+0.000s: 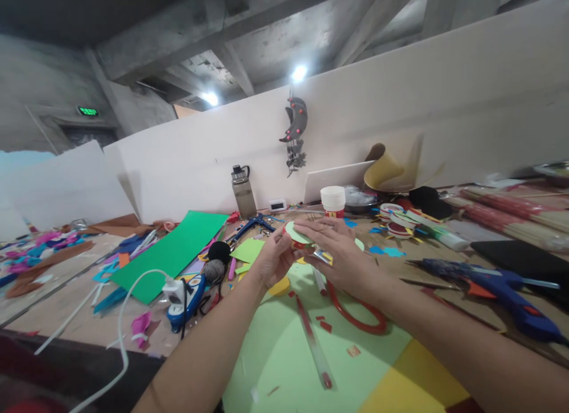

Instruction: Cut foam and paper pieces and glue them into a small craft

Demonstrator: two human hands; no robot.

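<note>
Both hands meet around a small round piece, which looks like a red paper cup with a light green paper disc (291, 230) over its top. My left hand (274, 256) is closed around its near left side, thumb at the rim. Across the disc lie the fingers of my right hand (340, 250), with the hand curled against the piece's right side. Much of the piece is hidden by the fingers. Beneath the hands are scissors with red handles (377, 325), a red-and-clear pen (315, 342) and red paper scraps (326, 327) on a light green sheet (262, 354).
A stack of paper cups (333, 198) stands behind my hands. Left are a grey bottle (243, 194), a green sheet (171, 253) and a blue power strip (189, 303) with a white cable. Right lie a blue glue gun (498, 288) and round paper pieces (400, 220).
</note>
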